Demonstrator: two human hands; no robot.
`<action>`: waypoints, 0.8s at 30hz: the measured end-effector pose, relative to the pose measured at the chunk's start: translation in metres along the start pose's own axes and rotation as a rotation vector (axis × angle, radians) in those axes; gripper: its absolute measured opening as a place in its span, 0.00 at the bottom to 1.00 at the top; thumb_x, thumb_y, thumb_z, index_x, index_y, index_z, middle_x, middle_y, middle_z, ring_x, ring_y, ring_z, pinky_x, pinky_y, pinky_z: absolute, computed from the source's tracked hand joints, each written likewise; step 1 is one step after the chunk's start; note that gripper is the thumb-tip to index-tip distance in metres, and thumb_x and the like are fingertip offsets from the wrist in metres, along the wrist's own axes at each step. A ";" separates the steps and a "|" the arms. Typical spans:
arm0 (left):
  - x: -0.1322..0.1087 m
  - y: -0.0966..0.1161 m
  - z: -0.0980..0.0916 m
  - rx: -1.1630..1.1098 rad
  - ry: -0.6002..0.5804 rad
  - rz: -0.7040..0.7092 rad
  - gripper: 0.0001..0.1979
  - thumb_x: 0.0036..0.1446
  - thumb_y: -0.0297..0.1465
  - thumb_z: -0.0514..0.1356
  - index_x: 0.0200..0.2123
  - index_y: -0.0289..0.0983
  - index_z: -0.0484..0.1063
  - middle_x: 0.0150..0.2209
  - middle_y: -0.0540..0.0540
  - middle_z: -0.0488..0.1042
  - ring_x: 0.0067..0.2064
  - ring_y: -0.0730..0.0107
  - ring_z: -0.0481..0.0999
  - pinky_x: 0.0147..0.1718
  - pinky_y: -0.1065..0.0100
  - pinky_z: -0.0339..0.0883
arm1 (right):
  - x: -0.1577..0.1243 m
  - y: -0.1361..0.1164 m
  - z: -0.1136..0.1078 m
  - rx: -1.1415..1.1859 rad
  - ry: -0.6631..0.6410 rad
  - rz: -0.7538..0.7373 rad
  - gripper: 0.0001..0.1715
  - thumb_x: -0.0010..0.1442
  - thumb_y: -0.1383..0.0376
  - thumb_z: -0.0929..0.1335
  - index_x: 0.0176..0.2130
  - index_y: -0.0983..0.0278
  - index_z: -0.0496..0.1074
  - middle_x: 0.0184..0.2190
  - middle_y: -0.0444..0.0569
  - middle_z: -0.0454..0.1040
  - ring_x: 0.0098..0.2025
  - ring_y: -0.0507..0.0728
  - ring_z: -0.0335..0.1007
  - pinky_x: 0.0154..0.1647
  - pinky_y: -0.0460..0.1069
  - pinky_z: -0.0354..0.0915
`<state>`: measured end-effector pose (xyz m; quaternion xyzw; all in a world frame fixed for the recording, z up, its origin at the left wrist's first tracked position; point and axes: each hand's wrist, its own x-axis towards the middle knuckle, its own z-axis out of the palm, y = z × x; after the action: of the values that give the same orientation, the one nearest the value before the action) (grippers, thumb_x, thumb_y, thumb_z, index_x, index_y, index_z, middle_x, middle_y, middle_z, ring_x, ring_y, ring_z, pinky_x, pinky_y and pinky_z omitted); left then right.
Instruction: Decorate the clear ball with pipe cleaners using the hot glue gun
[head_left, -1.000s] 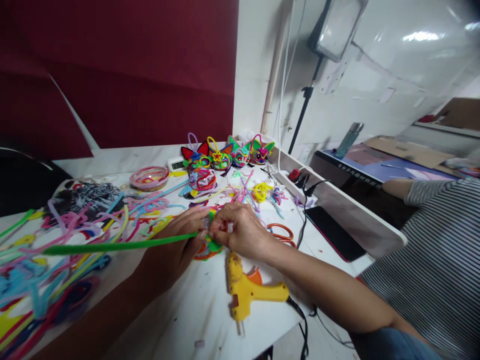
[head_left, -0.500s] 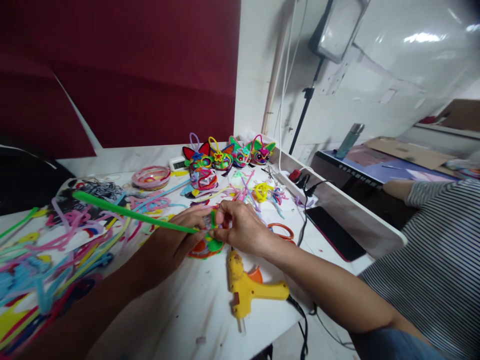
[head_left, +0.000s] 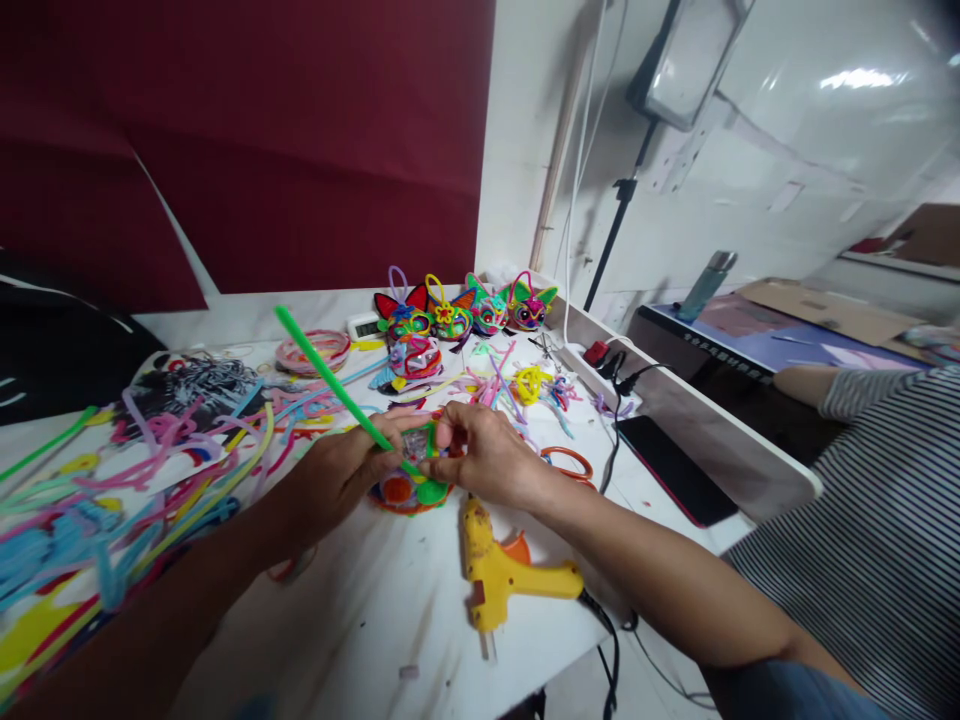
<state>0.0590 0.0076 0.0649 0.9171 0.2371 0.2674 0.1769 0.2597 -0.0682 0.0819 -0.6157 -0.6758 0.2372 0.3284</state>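
Note:
A long green pipe cleaner slants up and left from a small colourful pipe-cleaner craft piece, which has orange and green round patches. My left hand is closed at the left side of the craft piece, its fingertips by the pipe cleaner. Thumb and forefinger of my right hand pinch at the pipe cleaner's lower end, against the green edge of the piece. My fingers cover part of the piece. Just below my right hand, a yellow hot glue gun lies on the white table.
Loose pipe cleaners spread over the left side. Several finished animal-head ornaments stand at the back. Orange-handled scissors, a black phone and a power strip lie right. A person in a striped top is at the right.
The green pipe cleaner's free end has swung up and right, so it now stands more steeply. My left hand has shifted slightly, while the right keeps its pinch. The view has moved a little.

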 end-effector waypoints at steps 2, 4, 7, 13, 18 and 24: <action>0.000 -0.002 0.001 0.005 0.010 0.009 0.12 0.64 0.41 0.51 0.33 0.43 0.69 0.28 0.49 0.77 0.30 0.62 0.78 0.31 0.66 0.71 | 0.001 0.001 0.001 0.007 0.001 0.001 0.14 0.47 0.72 0.75 0.29 0.62 0.67 0.24 0.37 0.67 0.28 0.50 0.61 0.31 0.45 0.52; -0.001 -0.004 0.002 0.000 0.014 0.024 0.12 0.64 0.41 0.51 0.33 0.43 0.69 0.26 0.51 0.75 0.27 0.64 0.76 0.28 0.67 0.68 | 0.001 0.002 0.001 0.009 0.000 0.005 0.14 0.46 0.72 0.75 0.29 0.62 0.67 0.24 0.37 0.67 0.28 0.50 0.61 0.31 0.45 0.52; -0.002 -0.006 0.004 -0.020 0.023 0.038 0.11 0.64 0.40 0.52 0.33 0.43 0.68 0.26 0.52 0.74 0.26 0.66 0.75 0.27 0.68 0.66 | 0.002 0.003 0.001 0.015 -0.010 0.014 0.14 0.46 0.73 0.75 0.29 0.62 0.67 0.23 0.36 0.66 0.28 0.49 0.61 0.31 0.45 0.51; 0.002 -0.001 0.004 -0.029 0.014 0.007 0.11 0.64 0.39 0.52 0.34 0.41 0.69 0.27 0.51 0.74 0.27 0.67 0.74 0.30 0.69 0.67 | 0.002 0.001 -0.003 -0.003 -0.053 0.024 0.14 0.47 0.73 0.74 0.30 0.62 0.67 0.24 0.36 0.66 0.28 0.49 0.61 0.31 0.45 0.50; 0.005 0.004 0.003 -0.040 0.045 -0.009 0.12 0.63 0.40 0.53 0.33 0.41 0.71 0.29 0.50 0.77 0.30 0.65 0.77 0.35 0.69 0.69 | 0.002 -0.002 -0.004 -0.015 -0.073 0.042 0.14 0.46 0.73 0.74 0.30 0.62 0.67 0.24 0.36 0.65 0.28 0.49 0.60 0.31 0.45 0.49; 0.005 0.006 0.006 -0.081 0.089 -0.061 0.11 0.59 0.43 0.57 0.30 0.43 0.71 0.29 0.50 0.77 0.32 0.61 0.78 0.40 0.67 0.70 | 0.004 -0.002 -0.003 0.023 -0.078 0.069 0.15 0.45 0.73 0.75 0.29 0.62 0.66 0.23 0.35 0.64 0.26 0.48 0.58 0.30 0.45 0.49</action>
<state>0.0684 0.0040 0.0653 0.8887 0.2614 0.3118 0.2112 0.2602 -0.0648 0.0855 -0.6252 -0.6637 0.2801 0.3004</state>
